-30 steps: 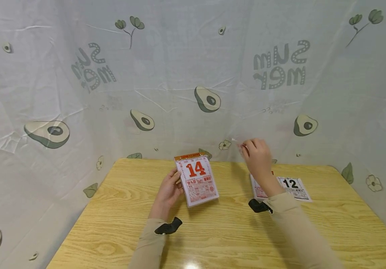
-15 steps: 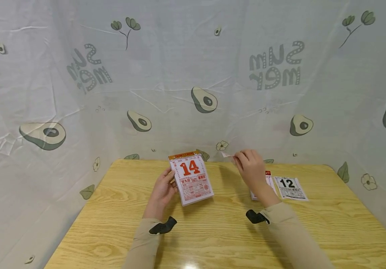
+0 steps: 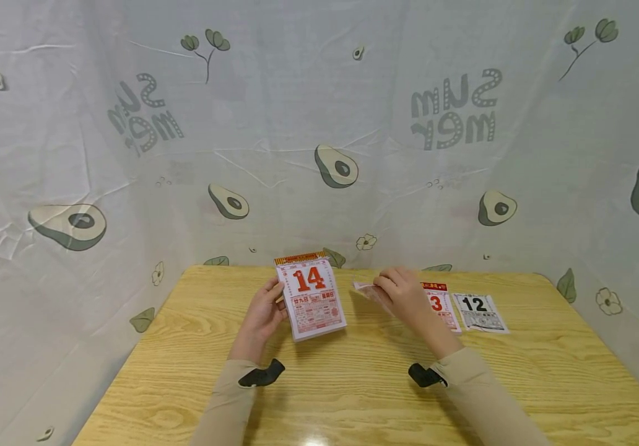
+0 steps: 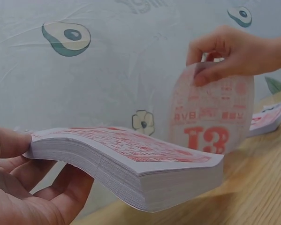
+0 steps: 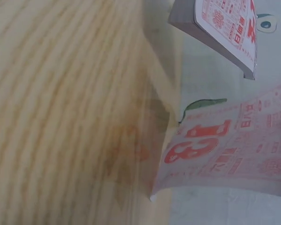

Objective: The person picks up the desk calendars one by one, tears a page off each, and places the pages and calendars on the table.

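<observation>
My left hand (image 3: 264,313) grips the left edge of a thick tear-off calendar (image 3: 312,303), its top page a red 14. In the left wrist view the calendar (image 4: 178,187) is tilted above the table, thumb on top and fingers beneath. To its right, my right hand (image 3: 408,297) pinches a thin loose calendar sheet (image 3: 372,292), apart from the calendar. The left wrist view shows the sheet (image 4: 206,117) hanging curved from thumb and fingers, with a red 13 upside down. In the right wrist view the sheet (image 5: 224,150) looks translucent; only a fingertip shows there.
Behind my right forearm lies a second calendar (image 3: 446,314) with a red header and a red 3 showing, partly hidden. Beside it is a loose sheet (image 3: 481,313) with a black 12. The wooden table (image 3: 353,384) ends at a printed curtain (image 3: 275,136).
My right hand has come down and slightly left with the sheet, uncovering more of the second calendar. My left hand keeps its grip, and the view has shifted slightly.
</observation>
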{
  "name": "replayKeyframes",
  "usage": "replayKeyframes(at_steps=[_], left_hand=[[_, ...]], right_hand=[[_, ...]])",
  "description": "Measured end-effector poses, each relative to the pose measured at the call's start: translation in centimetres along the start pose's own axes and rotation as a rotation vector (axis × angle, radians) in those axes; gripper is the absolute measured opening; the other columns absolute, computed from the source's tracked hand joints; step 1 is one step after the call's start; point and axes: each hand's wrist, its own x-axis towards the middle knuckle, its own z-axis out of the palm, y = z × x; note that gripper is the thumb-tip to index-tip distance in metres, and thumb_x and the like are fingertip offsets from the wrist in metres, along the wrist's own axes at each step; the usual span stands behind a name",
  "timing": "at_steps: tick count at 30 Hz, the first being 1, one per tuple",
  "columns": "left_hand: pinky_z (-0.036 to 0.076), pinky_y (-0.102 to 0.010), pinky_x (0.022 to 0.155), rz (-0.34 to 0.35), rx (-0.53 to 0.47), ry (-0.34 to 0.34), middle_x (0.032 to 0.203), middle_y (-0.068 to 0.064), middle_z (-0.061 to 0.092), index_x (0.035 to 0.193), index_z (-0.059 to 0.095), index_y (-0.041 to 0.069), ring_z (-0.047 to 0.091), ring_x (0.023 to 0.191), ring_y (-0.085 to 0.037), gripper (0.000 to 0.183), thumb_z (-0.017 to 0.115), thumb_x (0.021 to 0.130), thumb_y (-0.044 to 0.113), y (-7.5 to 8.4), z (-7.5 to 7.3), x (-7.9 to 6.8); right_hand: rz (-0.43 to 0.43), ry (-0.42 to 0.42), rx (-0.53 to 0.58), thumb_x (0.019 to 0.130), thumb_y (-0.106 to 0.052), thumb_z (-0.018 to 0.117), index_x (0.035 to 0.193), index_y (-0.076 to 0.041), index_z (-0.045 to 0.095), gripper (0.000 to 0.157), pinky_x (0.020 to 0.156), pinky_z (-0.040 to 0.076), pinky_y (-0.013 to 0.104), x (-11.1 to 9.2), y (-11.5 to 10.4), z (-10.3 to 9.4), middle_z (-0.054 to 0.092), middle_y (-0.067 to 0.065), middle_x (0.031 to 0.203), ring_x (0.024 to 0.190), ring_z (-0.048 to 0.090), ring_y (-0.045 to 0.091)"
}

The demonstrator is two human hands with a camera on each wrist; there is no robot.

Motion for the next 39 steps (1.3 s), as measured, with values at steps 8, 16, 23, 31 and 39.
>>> replayKeyframes(at_steps=[8, 16, 23, 31, 39], left_hand=[[0.053, -0.025, 0.070, -0.025, 0.000, 0.003, 0.096, 0.005, 0.067, 0.144, 0.036, 0.009, 0.066, 0.080, -0.010, 0.039, 0.038, 0.106, 0.018, 0.1, -0.7, -0.1], [0.053, -0.026, 0.072, -0.018, -0.020, 0.007, 0.100, 0.004, 0.066, 0.145, 0.035, 0.008, 0.066, 0.082, -0.011, 0.040, 0.038, 0.106, 0.019, 0.3, -1.3, 0.1], [0.053, -0.027, 0.073, -0.031, -0.023, -0.016, 0.100, 0.004, 0.067, 0.144, 0.035, 0.007, 0.066, 0.083, -0.011, 0.040, 0.038, 0.106, 0.018, 0.4, -1.6, 0.3], [0.052, -0.028, 0.074, -0.070, 0.003, 0.006, 0.100, 0.002, 0.068, 0.139, 0.041, 0.008, 0.064, 0.084, -0.013, 0.035, 0.039, 0.106, 0.018, 0.0, -2.2, 0.7], [0.051, -0.029, 0.077, -0.111, 0.021, 0.023, 0.105, 0.001, 0.065, 0.146, 0.034, 0.006, 0.063, 0.087, -0.013, 0.042, 0.038, 0.106, 0.018, -0.4, -2.6, 0.9]], right_hand=[[-0.042, -0.105, 0.066, 0.091, -0.021, 0.068, 0.088, -0.009, 0.067, 0.012, 0.071, 0.048, 0.039, -1.1, -1.4, -0.1, 0.065, 0.005, 0.089, 0.084, 0.060, 0.023], [-0.023, -0.180, 0.044, 0.073, -0.012, 0.082, 0.088, -0.013, 0.067, 0.021, 0.071, 0.046, 0.040, -2.2, -2.6, 0.2, 0.066, 0.004, 0.091, 0.088, 0.060, 0.023], [0.038, -0.292, 0.006, 0.074, -0.017, 0.084, 0.091, -0.015, 0.069, 0.023, 0.075, 0.048, 0.041, -2.7, -3.5, 0.0, 0.068, 0.003, 0.095, 0.093, 0.062, 0.023], [0.081, -0.416, 0.043, 0.078, -0.019, 0.081, 0.097, -0.015, 0.070, 0.022, 0.077, 0.053, 0.042, -3.1, -4.1, -0.3, 0.069, 0.002, 0.097, 0.093, 0.063, 0.023], [0.142, -0.566, 0.071, 0.084, -0.024, 0.076, 0.105, -0.014, 0.069, 0.025, 0.080, 0.053, 0.044, -3.6, -4.5, -0.4, 0.068, 0.003, 0.106, 0.099, 0.063, 0.024]])
